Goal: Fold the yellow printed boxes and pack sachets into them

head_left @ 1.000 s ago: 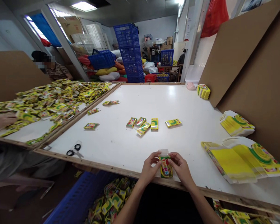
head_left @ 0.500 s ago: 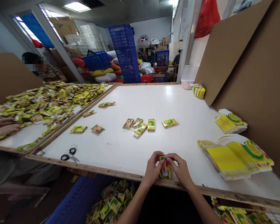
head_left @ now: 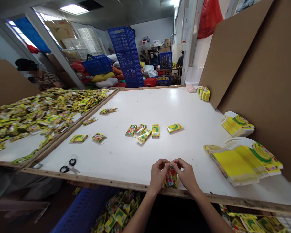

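Note:
A small green and yellow printed carton [head_left: 170,181] lies at the table's front edge, between my hands. My left hand [head_left: 159,173] grips its upper left side, with thumb and fingers closed at the top end. On the upper right, my right hand [head_left: 183,172] pinches the same end in the same way. The fingertips nearly meet there and hide the top flap. Farther up the white table [head_left: 126,158] lie several similar small cartons, among them an upright yellow one [head_left: 155,130] and a tilted yellow one [head_left: 175,127].
Stacks of flat yellow cartons [head_left: 242,161] lie at the right, beside leaning cardboard [head_left: 262,90]. Scissors [head_left: 68,166] rest near the left front edge. A heap of cartons [head_left: 46,110] covers the neighbouring table, where a person sits. Below the edge stands a blue crate [head_left: 75,210] holding cartons.
My fingertips have drawn closer together over the carton's top end. The view has shifted slightly, and the other person's hands on the left have gone out of sight.

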### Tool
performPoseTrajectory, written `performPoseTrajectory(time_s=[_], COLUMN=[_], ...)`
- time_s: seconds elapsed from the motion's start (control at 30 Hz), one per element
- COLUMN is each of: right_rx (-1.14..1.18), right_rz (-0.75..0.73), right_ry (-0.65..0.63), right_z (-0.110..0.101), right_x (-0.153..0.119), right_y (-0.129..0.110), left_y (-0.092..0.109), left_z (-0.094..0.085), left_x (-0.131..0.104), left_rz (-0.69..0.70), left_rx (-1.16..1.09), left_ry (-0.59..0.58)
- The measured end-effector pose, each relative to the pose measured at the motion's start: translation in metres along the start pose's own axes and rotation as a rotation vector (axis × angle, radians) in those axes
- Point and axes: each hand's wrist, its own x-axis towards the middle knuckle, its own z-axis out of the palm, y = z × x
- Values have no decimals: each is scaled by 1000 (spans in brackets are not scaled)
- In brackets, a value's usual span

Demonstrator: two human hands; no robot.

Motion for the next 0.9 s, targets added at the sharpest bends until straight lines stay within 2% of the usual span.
performPoseTrajectory(time_s=[0.23,0.47,0.57,0.63,0.67,0.73,0.8,0.87,0.9], right_rx=[32,51,61,68,70,69,60,49,44], right_rz=[17,14,13,14,24,69,136,189,208], right_ry=[1,-4,-21,-32,-29,-8,12,1,-14], right_z=[-2,-2,-2,-2,-3,-5,-7,-9,-10], right_x=[3,-8,-12,-15,-16,-19,-21,-23,-23], right_y=[-3,3,4,6,7,11,16,21,23], left_y=[2,-1,-2,2,6,18,34,50,56], left_z=[-2,-7,-6,-13,-21,-51,-92,-138,-160], left_x=[6,-7,-11,-15,-18,-27,-38,-45,-45], left_rz=[-46,-74,-58,-39,-28,-12,-18,-45,-33], left_rx=[-41,-68,-46,-11,7,40,91,322,464], left_ry=[-46,-136,-118,-68,-30,53,101,18,18])
